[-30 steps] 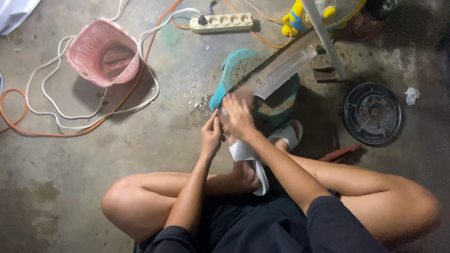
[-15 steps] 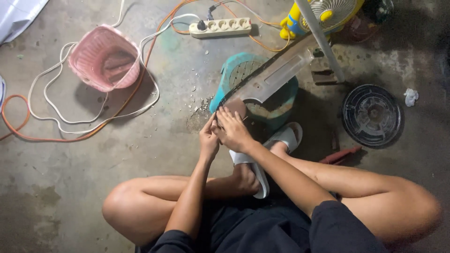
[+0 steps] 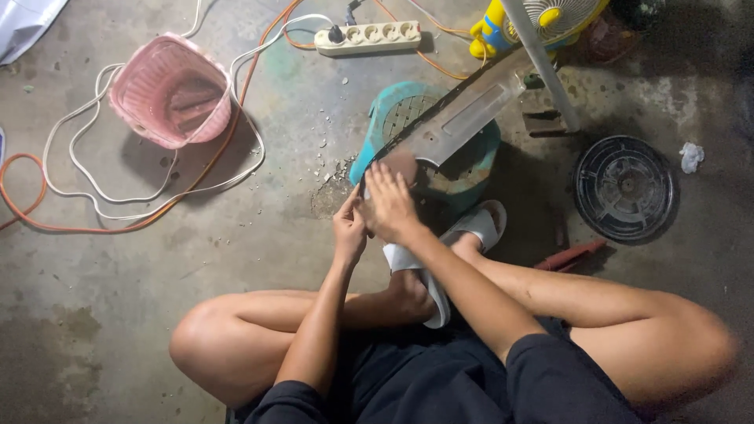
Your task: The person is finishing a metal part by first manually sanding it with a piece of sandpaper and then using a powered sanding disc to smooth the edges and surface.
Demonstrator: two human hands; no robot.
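Note:
I sit cross-legged on a concrete floor. A long flat grey metal bar (image 3: 463, 118) with a slot lies slanted across a teal plastic stool (image 3: 385, 118); its rounded brownish near end (image 3: 400, 165) points toward me. My right hand (image 3: 390, 206) rests on that near end with its fingers stretched along the bar. My left hand (image 3: 349, 232) sits right beside it on the left, its fingertips pinching the bar's near edge. What lies under the two palms is hidden.
A pink plastic basket (image 3: 169, 90) stands at the far left among white and orange cables (image 3: 157, 212). A white power strip (image 3: 367, 37) lies at the top, a black round grille (image 3: 624, 188) and a red tool (image 3: 569, 255) to the right, and a yellow fan (image 3: 550, 16) behind.
My right hand has drawn back a little toward me, uncovering the bar's rounded brownish end. The left hand stays at the bar's near edge.

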